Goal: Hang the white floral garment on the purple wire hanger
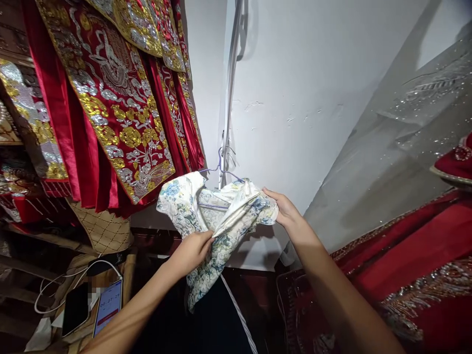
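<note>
A white dress [230,246] with a blue and yellow floral print hangs on a thin purple wire hanger [217,169] in the middle of the view. My left hand [196,250] pinches the front edge of its neckline. On the other side, my right hand [283,205] grips the dress at the sleeve, thumb on top and the other fingers hidden behind the cloth. The neck opening faces me, and a hanger bar shows inside it. The hanger's hook is close to a metal rail; whether it hangs from it I cannot tell.
Red costumes with gold and silver embroidery [129,118] hang at the left. A pale metal rail [229,73] runs up the white wall. Two phones, one showing a timer [108,305], lie on a wooden stool lower left. Red beaded fabric [424,246] and clear plastic sheeting [361,167] are at the right.
</note>
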Demonstrator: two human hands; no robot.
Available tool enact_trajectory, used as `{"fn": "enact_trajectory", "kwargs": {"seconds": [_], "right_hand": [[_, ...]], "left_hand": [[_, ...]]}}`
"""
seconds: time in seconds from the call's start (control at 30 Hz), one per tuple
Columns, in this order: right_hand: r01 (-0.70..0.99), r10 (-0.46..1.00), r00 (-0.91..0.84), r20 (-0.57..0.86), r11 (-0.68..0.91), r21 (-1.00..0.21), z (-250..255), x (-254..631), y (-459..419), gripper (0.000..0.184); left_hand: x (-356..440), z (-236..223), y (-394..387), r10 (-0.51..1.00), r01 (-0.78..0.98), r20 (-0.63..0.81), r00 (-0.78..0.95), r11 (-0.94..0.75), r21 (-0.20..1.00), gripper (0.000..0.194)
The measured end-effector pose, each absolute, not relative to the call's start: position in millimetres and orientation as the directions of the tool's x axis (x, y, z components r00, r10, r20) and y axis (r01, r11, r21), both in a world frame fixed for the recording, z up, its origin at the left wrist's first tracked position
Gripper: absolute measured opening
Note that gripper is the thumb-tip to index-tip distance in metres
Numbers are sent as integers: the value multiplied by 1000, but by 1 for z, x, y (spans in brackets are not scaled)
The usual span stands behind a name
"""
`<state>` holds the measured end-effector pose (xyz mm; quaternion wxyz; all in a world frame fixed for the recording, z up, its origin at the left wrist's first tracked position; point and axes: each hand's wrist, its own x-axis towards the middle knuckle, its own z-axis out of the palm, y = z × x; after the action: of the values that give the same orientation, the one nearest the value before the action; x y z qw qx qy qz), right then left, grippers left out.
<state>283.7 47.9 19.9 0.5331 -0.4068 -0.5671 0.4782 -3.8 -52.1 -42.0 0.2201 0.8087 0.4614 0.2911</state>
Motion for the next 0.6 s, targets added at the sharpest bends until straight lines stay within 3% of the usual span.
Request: {"fn": "enact_trajectory", "kwargs": {"seconds": [0.1,0.17,0.23,0.3,0.4,0.5,0.6], "right_hand": [[-47,985,-61,160,158,-986,1,294,54,43],[-17,964,136,230,234,-972,-19,300,51,42],[47,859,392,328,338,-940,-45,302,40,40],[116,751,534,389,390,-913,-73,291,18,37],[197,802,428,416,367,-909,-116,249,-22,23],[187,946,-55,320,325,-927,-150,196,-48,24],[313,945,-169,278,319,-895,-165,159,-48,28]], "left_hand": [[7,-47,-65,873,466,218,437,-427,775,32],[12,-55,-73,888,349,158,432,-326,879,35],[17,-64,-77,906,234,121,406,-231,944,42],[22,-70,-77,921,147,122,371,-188,971,45],[31,-75,-74,947,83,103,305,-134,987,34],[39,-77,-72,962,40,77,263,-91,995,17],[43,-77,-73,960,-25,79,269,-75,997,10]]}}
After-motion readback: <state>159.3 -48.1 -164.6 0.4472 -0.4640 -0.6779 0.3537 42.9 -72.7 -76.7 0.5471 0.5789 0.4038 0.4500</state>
